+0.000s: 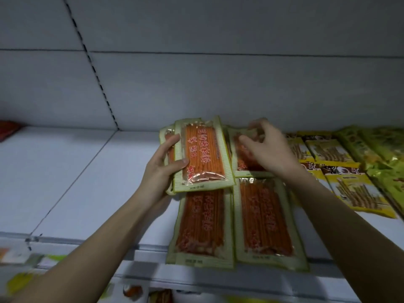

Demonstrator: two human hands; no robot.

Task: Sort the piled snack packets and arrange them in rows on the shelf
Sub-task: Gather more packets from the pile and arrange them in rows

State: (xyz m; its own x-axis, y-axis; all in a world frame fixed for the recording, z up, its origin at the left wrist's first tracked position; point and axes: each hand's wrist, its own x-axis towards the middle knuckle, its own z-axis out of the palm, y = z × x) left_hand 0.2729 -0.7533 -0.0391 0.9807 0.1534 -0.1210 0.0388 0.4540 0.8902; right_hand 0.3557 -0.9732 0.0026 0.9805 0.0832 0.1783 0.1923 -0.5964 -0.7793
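I see my left hand (162, 165) gripping a small stack of orange snack packets (202, 154) just above the white shelf (87, 182). My right hand (265, 147), fingers loosely curled and holding nothing, hovers over another orange packet (242, 158) lying beside that stack. 2 more orange packets (265, 221) lie flat nearer the shelf's front edge, with yellow packets (354, 191) farther right.

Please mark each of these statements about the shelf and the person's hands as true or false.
1. The left hand grips a small stack of orange packets. True.
2. The right hand holds a yellow packet. False: it hovers over an orange rear packet, and whether it touches is unclear.
3. Two orange packets lie side by side at the shelf's front edge. True.
4. The yellow packets lie left of the orange ones. False: they lie to the right.
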